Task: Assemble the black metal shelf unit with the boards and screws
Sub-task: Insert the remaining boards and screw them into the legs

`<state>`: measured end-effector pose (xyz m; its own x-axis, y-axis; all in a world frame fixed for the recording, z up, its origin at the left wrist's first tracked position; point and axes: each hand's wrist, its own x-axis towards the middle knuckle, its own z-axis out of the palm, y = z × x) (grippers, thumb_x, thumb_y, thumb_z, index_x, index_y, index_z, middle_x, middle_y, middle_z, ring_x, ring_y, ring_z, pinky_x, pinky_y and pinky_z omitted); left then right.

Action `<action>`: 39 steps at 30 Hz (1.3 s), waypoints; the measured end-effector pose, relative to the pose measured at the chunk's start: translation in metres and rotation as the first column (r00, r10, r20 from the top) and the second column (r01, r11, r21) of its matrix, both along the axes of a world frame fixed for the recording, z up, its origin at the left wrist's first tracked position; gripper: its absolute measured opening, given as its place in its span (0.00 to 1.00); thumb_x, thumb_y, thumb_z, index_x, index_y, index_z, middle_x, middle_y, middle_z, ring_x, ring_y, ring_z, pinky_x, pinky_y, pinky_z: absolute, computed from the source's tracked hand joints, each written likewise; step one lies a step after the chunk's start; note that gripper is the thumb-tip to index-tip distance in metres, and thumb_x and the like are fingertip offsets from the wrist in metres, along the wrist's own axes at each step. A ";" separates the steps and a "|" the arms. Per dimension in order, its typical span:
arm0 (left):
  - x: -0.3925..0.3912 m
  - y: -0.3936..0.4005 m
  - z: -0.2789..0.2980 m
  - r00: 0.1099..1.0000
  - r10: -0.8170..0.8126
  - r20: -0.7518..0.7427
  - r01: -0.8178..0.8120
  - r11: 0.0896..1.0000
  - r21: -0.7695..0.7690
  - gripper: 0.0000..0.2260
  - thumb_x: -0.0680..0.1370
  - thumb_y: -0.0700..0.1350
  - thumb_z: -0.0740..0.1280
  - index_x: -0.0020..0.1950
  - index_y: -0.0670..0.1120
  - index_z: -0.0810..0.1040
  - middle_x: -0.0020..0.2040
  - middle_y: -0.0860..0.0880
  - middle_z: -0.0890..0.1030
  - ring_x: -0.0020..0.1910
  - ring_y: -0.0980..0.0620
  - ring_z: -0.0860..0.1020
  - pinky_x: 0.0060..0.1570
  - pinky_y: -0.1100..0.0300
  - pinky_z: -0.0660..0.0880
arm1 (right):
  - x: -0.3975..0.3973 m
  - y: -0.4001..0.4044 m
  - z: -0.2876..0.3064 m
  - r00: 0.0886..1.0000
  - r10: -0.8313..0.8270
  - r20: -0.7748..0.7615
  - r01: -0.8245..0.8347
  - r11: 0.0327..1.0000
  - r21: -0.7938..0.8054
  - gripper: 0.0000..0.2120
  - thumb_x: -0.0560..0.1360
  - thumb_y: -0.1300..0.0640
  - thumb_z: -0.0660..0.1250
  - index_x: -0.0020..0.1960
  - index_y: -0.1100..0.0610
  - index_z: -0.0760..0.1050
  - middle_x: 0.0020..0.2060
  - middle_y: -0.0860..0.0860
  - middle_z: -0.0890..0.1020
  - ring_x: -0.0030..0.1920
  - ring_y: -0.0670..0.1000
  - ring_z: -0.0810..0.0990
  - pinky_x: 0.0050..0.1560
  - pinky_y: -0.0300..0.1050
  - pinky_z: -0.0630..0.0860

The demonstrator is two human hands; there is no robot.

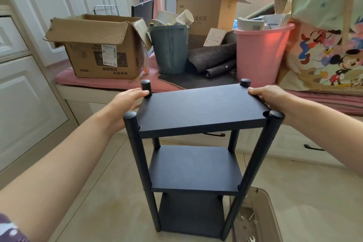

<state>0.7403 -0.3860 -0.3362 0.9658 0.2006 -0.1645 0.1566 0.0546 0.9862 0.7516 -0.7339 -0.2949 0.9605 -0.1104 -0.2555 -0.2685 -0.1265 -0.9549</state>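
The black shelf unit [196,165] stands upright on the floor in front of me, with three black boards between black round posts. The top board [200,106] sits tilted, higher at its far edge. My left hand [127,102] holds the top board's left end, fingertips by the far left post [146,88]. My right hand [265,95] holds the board's right end near the far right post [245,82]. A clear tray [255,216] on the floor at the lower right holds loose screws, washers and a small wrench.
Behind the shelf runs a low bench with a pink cushion [66,76], carrying a cardboard box [98,45], a grey bucket [170,49], a pink bucket [259,51] and a cartoon bag [330,45]. White cabinets [23,94] stand on the left.
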 end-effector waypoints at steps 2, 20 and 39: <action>-0.009 0.001 -0.003 0.997 0.037 -0.066 -0.040 0.998 -0.048 0.09 0.79 0.48 0.69 0.57 0.46 0.81 0.57 0.47 0.82 0.49 0.49 0.84 0.42 0.54 0.79 | 0.001 0.001 -0.001 1.000 -0.005 0.013 0.005 1.000 -0.009 0.17 0.81 0.59 0.64 0.65 0.68 0.73 0.39 0.54 0.78 0.30 0.48 0.78 0.24 0.35 0.75; -0.038 -0.004 -0.015 0.968 -0.105 -0.229 0.067 0.983 -0.169 0.15 0.72 0.46 0.73 0.55 0.41 0.81 0.42 0.46 0.85 0.35 0.50 0.84 0.32 0.61 0.81 | 0.008 -0.014 -0.041 0.988 0.100 -0.114 -0.076 0.977 0.200 0.11 0.82 0.55 0.61 0.48 0.61 0.76 0.30 0.52 0.84 0.27 0.50 0.83 0.27 0.41 0.79; -0.043 -0.016 -0.016 0.976 -0.059 -0.210 0.025 0.986 -0.163 0.09 0.79 0.45 0.70 0.53 0.40 0.80 0.37 0.46 0.86 0.30 0.51 0.84 0.27 0.62 0.79 | 0.005 -0.013 -0.067 0.993 0.023 -0.116 0.001 0.978 0.207 0.15 0.80 0.46 0.64 0.44 0.58 0.77 0.28 0.50 0.83 0.24 0.48 0.81 0.21 0.35 0.73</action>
